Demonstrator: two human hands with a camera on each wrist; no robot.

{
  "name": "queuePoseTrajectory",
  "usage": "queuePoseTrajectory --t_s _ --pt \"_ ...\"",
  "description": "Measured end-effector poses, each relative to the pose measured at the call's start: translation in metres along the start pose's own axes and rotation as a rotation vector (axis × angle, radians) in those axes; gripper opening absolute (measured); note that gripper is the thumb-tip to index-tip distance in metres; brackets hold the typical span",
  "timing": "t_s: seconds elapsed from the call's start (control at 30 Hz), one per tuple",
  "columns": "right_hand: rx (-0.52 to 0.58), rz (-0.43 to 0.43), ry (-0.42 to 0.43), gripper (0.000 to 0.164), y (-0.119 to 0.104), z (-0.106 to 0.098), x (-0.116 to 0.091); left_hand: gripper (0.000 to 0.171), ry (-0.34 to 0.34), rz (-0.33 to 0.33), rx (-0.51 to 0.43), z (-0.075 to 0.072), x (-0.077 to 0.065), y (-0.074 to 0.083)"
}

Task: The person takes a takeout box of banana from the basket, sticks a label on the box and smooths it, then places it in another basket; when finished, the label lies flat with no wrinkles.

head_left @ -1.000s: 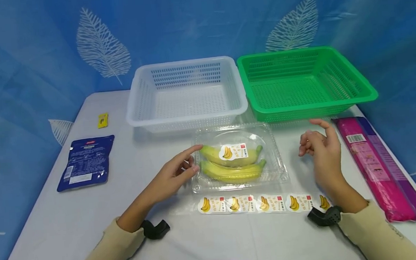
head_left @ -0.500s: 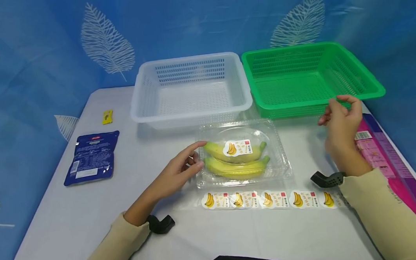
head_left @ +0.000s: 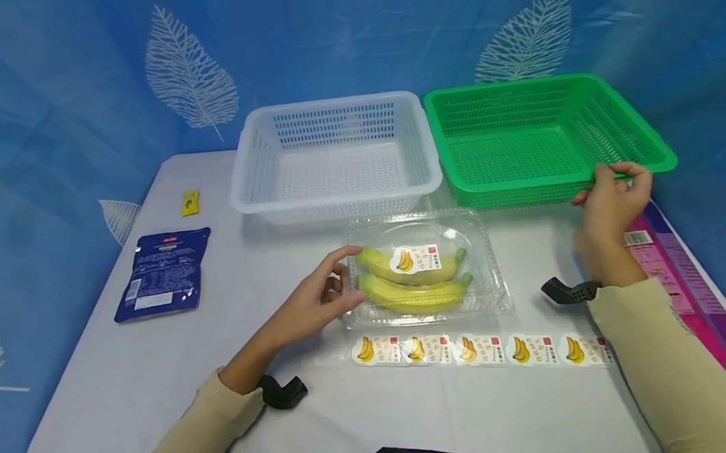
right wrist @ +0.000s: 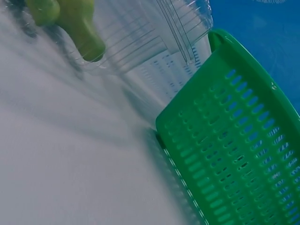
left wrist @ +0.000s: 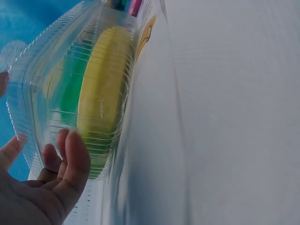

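Observation:
Two bananas (head_left: 416,297) lie in a clear plastic clamshell box (head_left: 484,247), with a banana-print label (head_left: 415,259) over the rear one. My left hand (head_left: 320,290) touches the box's left edge, index finger and thumb spread along it; the left wrist view shows fingertips (left wrist: 77,147) right at its ribbed side. Over the front right rim of the green basket (head_left: 521,187) is my right hand (head_left: 617,203), fingers loosely bent, nothing visible in them. That hand is outside the right wrist view, which shows the basket wall (right wrist: 234,140).
A strip of banana labels (head_left: 480,349) lies in front of the box. Behind it stands a white basket (head_left: 337,202). A blue pouch (head_left: 165,272) and a small yellow packet (head_left: 190,203) are at the left. A pink and purple package (head_left: 693,291) lies under the right forearm.
My right hand has moved back and rightward from beside the box to the green basket's front rim. The left hand stays at the box. The head view has shifted slightly.

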State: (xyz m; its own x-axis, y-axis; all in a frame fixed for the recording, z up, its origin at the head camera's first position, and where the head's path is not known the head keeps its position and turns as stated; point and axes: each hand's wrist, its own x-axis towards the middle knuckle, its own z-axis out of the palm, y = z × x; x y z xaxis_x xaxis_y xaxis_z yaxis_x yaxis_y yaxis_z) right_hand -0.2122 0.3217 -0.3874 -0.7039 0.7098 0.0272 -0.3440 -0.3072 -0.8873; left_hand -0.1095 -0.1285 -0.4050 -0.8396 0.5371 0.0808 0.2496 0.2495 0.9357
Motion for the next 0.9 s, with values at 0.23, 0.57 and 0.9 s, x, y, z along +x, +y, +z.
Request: queuePoseTrajectory --t_s 0.23,0.57,0.9 --pt "0.028 -0.109 0.122 0.013 0.005 0.011 0.004 0.068 0.026 -0.046 -0.068 0.003 0.0 0.006" --pt "0.049 -0.121 0.132 0.01 0.007 0.009 0.004 0.06 0.073 -0.026 -0.049 0.007 0.0 0.011" --pt "0.045 -0.139 0.111 0.009 0.011 0.006 0.005 0.06 0.103 -0.007 -0.072 0.003 -0.003 0.019"
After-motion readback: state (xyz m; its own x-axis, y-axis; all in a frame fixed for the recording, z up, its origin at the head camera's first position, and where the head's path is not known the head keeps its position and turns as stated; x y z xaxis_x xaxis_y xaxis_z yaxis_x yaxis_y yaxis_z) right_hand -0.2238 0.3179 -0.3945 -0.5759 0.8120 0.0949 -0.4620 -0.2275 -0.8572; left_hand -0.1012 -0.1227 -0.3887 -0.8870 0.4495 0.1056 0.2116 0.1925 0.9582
